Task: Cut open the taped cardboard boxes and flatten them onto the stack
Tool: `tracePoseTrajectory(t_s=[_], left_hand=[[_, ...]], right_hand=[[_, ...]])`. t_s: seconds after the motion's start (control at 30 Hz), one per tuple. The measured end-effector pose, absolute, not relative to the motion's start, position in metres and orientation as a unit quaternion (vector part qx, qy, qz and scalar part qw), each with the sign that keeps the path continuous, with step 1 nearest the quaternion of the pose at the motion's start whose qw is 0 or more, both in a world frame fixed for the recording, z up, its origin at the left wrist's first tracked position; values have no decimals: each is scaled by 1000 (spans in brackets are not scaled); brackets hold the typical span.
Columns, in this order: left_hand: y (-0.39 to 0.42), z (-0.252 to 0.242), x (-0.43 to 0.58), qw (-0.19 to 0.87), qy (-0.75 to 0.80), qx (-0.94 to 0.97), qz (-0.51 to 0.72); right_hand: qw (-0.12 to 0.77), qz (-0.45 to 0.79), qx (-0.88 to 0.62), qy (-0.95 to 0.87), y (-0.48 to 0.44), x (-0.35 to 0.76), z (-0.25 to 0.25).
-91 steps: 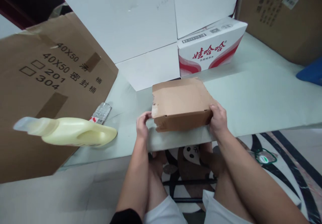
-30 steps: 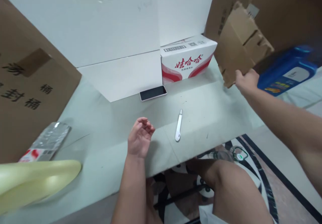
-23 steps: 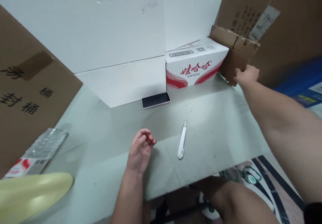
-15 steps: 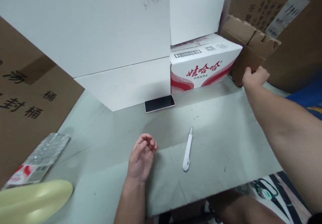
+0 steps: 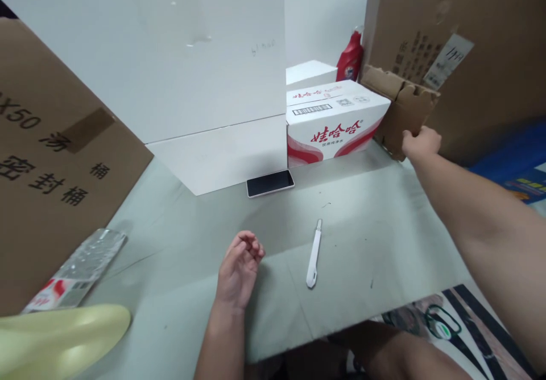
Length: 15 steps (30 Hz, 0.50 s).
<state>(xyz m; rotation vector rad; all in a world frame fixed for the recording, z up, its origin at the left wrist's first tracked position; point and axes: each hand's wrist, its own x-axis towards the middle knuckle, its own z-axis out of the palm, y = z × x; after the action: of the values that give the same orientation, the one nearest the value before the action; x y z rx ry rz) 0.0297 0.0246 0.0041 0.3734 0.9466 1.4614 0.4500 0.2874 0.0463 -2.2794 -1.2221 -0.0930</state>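
Observation:
My right hand (image 5: 422, 143) reaches to the back right, fingers closed on the lower edge of a torn, folded cardboard piece (image 5: 398, 110). That piece stands upright against a large brown carton (image 5: 490, 67). My left hand (image 5: 241, 263) rests on the table, palm turned up and fingers loosely curled, holding nothing. Right of it lies a white utility knife (image 5: 314, 257), its tip pointing away from me. A phone (image 5: 271, 184) with a dark screen lies flat beyond, against a tall white box (image 5: 205, 56).
Beside the torn cardboard stands a white-and-red water carton (image 5: 336, 135), with a red bottle (image 5: 352, 56) behind. At left are a brown carton (image 5: 51, 158), a flattened clear plastic bottle (image 5: 91, 257) and a pale yellow object (image 5: 68, 331). Green-handled scissors (image 5: 446, 323) lie below the table (image 5: 341, 306) edge.
The view has tilted up and shifted, so the red bottle and another white box at the back now show. My right hand stays on the cardboard; the left hand keeps its pose.

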Motion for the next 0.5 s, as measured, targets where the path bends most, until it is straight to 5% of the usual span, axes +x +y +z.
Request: tracePoseTrajectory(t_s=[0.5], left_hand=[[24, 8, 21, 620, 401, 170, 652]], right_hand=[[330, 91, -782, -521, 295, 446, 40]])
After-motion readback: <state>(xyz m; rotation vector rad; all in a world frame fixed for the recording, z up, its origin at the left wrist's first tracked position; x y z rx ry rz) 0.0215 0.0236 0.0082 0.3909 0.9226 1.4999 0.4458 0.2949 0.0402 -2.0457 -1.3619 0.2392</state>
